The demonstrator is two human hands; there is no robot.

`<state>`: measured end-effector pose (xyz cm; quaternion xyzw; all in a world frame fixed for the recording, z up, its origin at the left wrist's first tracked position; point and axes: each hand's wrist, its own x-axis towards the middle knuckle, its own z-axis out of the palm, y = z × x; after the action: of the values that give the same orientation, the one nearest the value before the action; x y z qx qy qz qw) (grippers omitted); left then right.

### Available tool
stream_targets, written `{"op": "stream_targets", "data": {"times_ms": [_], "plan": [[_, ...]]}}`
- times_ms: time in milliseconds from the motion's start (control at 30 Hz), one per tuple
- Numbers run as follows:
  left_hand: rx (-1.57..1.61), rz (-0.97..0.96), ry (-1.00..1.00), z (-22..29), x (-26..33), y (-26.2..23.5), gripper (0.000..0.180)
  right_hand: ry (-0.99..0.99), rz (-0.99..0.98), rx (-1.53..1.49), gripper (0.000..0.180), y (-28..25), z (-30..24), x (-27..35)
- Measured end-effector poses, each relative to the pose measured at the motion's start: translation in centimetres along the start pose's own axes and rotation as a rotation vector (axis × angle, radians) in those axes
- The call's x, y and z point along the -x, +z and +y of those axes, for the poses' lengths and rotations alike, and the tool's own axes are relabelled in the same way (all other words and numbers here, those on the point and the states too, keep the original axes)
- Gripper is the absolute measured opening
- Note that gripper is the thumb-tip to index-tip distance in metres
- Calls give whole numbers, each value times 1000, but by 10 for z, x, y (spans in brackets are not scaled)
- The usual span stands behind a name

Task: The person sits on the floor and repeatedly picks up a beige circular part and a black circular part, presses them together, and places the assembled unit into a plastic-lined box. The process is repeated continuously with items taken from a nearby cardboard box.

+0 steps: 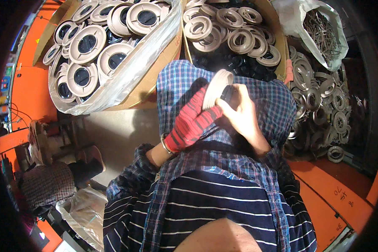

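orange panels (33,90) flank an open brown cardboard box (153,73). over blue plaid cloth (176,80), i see the red-and-black-gloved left hand (192,122) holding a pale beige, ribbed plastic ring (214,89); the bare right hand (242,111) grips a black plastic piece (227,93) against it.

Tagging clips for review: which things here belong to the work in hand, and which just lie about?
Likely in the work:
- beige ring, in left hand
- black part, in right hand
- left carton of black-centred rings
- right carton of hollow rings

Apparently lying about:
- bag of metal strips
- clear bag, lower left
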<state>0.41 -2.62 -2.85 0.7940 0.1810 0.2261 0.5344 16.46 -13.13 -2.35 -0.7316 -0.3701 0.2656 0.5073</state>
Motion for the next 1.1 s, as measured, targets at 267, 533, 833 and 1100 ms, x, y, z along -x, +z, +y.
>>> {"op": "stream_targets", "data": {"times_ms": [267, 533, 833, 1100], "plan": [[-313, 68, 173, -19, 3, -2, 46, -189, 71, 283, 64, 9, 6, 4], [-456, -15, 255, -23, 12, 1, 47, -476, 34, 202, 50, 5, 25, 2], [-213, 9, 66, -29, 16, 0, 51, -746, -156, 316, 53, -2, 24, -21], [-477, -185, 77, -39, 22, -6, 58, -813, -504, 374, 52, -11, 21, -32]]}}
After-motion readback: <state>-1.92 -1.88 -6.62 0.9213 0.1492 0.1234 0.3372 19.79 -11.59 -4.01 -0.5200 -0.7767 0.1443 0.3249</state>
